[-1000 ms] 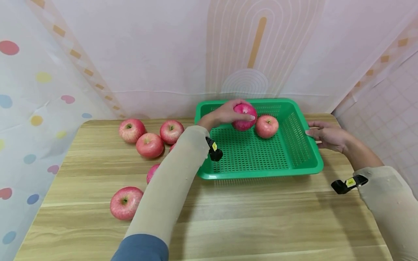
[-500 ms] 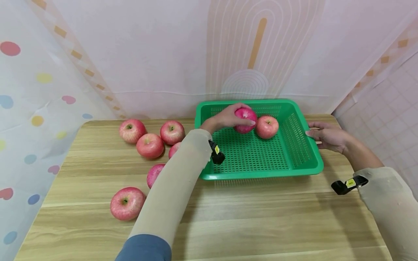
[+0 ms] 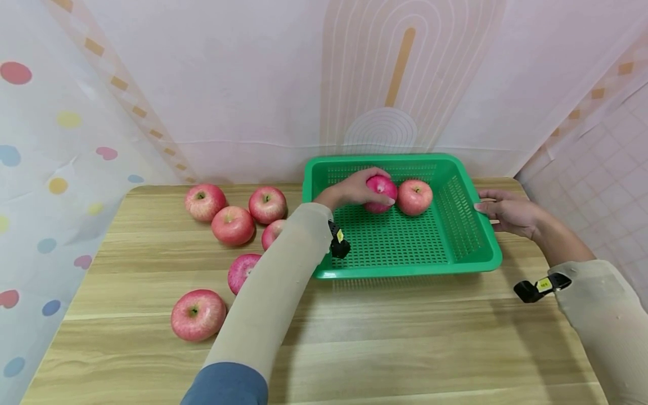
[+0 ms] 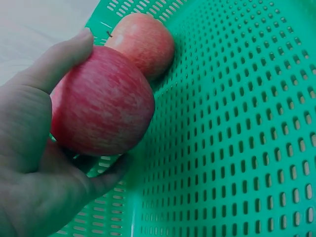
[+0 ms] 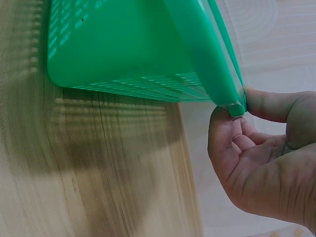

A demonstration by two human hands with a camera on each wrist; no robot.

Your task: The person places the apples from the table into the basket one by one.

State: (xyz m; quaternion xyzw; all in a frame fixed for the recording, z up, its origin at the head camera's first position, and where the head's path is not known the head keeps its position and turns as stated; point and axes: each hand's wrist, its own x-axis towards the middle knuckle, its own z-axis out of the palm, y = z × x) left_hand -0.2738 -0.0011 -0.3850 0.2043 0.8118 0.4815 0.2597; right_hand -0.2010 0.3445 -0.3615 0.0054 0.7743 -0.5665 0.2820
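My left hand grips a deep pink-red apple inside the green plastic basket, thumb on one side and fingers curled round the other. In the left wrist view the held apple is close beside a lighter red apple that sits in the basket. At the basket's right end, my right hand pinches the rim. The right wrist view shows the thumb over the green rim and the curled fingers of the right hand beneath it.
Left of the basket, several apples lie on the wooden table, among them a back-left apple and a front apple. My left forearm partly covers two of them. A patterned wall covering rises behind the table.
The left hand has lowered the held apple and shifted slightly right, close to the other apple in the basket. The right hand stays at the rim.
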